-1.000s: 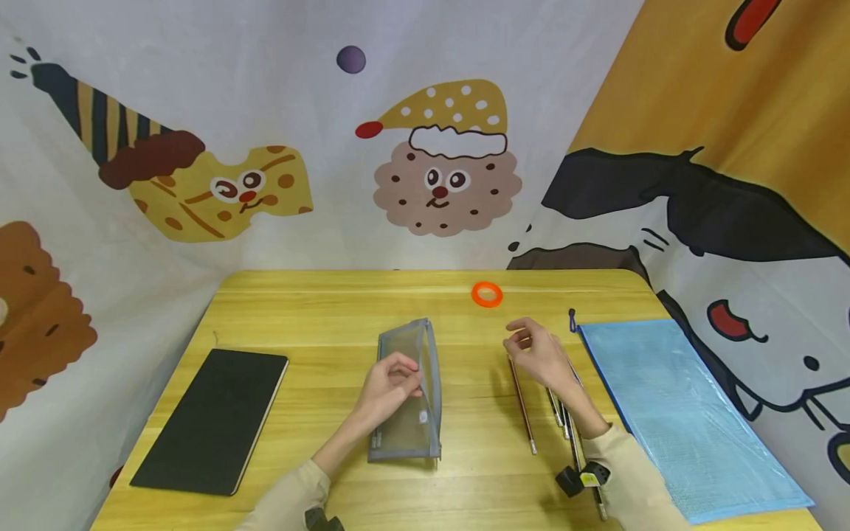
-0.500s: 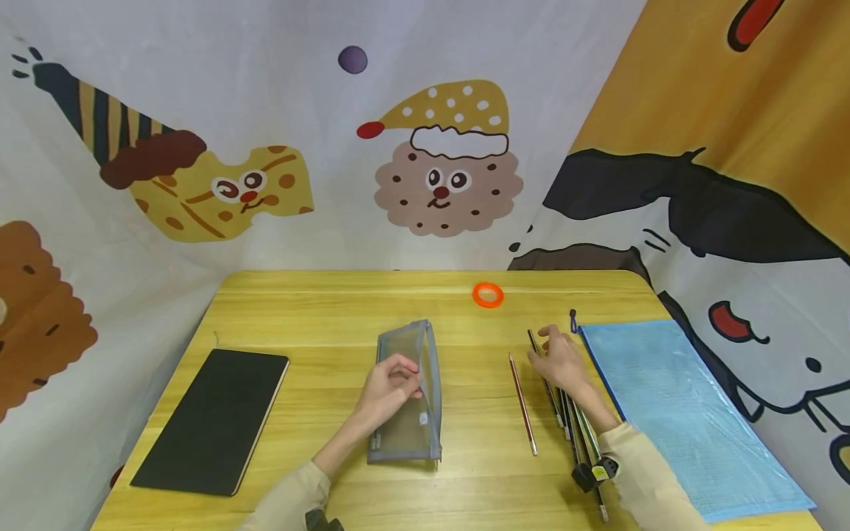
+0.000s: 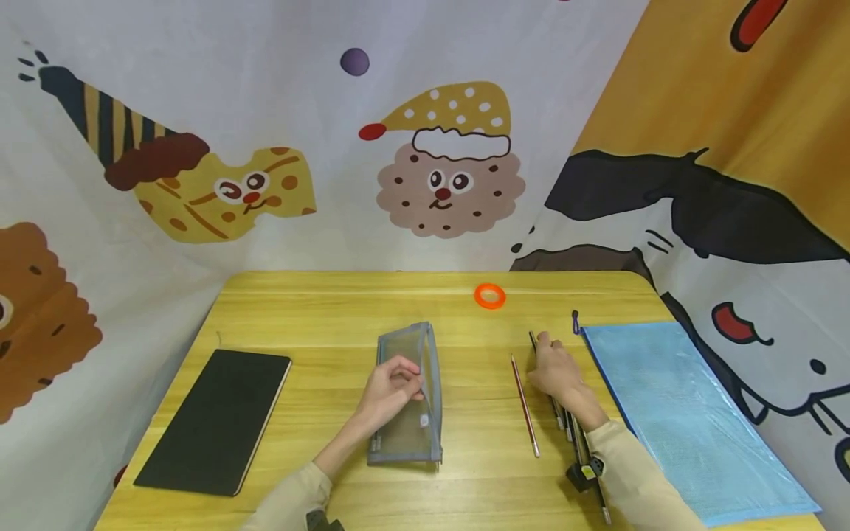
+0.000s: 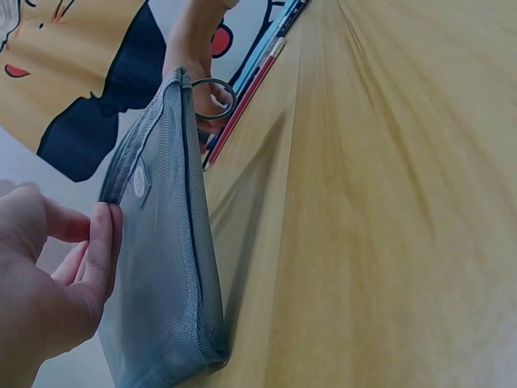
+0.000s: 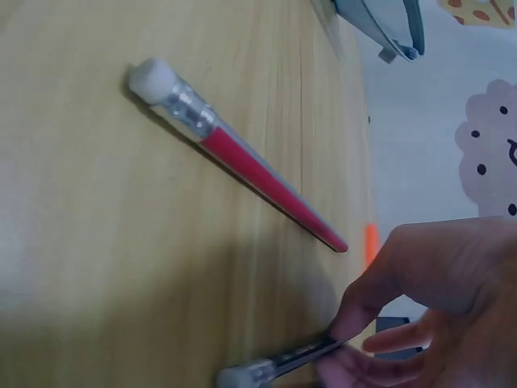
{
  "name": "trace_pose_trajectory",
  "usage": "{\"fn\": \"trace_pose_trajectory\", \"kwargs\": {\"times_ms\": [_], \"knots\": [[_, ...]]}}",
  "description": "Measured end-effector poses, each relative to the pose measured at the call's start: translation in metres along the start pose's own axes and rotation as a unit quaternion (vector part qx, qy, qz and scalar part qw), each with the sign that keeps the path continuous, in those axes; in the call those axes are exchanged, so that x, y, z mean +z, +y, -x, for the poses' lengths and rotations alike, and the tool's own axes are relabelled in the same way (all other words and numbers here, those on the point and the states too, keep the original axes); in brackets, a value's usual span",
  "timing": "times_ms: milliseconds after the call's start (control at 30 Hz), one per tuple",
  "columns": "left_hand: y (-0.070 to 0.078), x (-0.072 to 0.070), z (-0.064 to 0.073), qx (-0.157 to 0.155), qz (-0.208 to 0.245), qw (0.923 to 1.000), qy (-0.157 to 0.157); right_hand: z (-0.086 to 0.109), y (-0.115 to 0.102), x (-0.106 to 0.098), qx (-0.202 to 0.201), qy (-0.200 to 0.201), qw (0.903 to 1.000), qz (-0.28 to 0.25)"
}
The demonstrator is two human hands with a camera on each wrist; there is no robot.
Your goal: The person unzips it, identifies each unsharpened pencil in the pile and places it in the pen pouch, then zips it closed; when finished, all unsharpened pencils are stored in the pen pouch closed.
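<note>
My left hand (image 3: 392, 387) pinches the open top edge of a grey mesh pencil pouch (image 3: 405, 439) in the middle of the table. In the left wrist view, thumb and fingertips meet on the zipper edge of the pouch (image 4: 153, 275), beside its small label. On the right, my right hand (image 3: 559, 371) has its thumb and fingers on a black pencil (image 5: 299, 356), which lies at the table surface. A red pencil (image 3: 525, 405) with a white eraser lies alone to the left of that hand. Several more dark pencils (image 3: 600, 498) are partly hidden under the right wrist.
A black notebook (image 3: 212, 420) lies at the left of the table. Along the right side is a flat blue mesh zip bag (image 3: 697, 413). An orange ring (image 3: 489, 296) sits near the back edge, with a printed cloth (image 3: 332, 243) hanging behind.
From near the red pencil's tip, my right hand has moved right to the black pencil and lowered, its fingers closing on it. The left hand and pouch stay put.
</note>
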State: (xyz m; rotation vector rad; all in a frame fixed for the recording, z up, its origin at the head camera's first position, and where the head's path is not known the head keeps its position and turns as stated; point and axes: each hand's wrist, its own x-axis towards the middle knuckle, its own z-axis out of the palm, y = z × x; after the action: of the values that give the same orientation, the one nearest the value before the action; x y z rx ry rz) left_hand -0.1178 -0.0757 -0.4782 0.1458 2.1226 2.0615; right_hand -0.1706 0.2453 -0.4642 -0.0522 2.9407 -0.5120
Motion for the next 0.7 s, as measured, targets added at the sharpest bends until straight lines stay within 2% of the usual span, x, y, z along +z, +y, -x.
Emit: {"fn": "trace_pose_trajectory", "kwargs": {"times_ms": [167, 267, 467, 700], "knots": [[0.000, 0.001, 0.000, -0.002, -0.004, 1.0000, 0.001, -0.001, -0.004, -0.002, 0.004, -0.037, 0.9988, 0.033], [0.000, 0.002, 0.000, -0.002, -0.003, 1.0000, 0.001, -0.002, -0.003, -0.003, -0.005, -0.037, 0.9987, 0.033], [0.000, 0.001, 0.000, 0.002, 0.000, 1.0000, 0.000, -0.004, -0.003, -0.020, -0.036, -0.016, 0.9989, -0.026], [0.001, 0.001, 0.000, 0.002, 0.008, 1.0000, 0.005, 0.001, -0.028, -0.043, -0.047, -0.003, 0.9946, -0.092]]}}
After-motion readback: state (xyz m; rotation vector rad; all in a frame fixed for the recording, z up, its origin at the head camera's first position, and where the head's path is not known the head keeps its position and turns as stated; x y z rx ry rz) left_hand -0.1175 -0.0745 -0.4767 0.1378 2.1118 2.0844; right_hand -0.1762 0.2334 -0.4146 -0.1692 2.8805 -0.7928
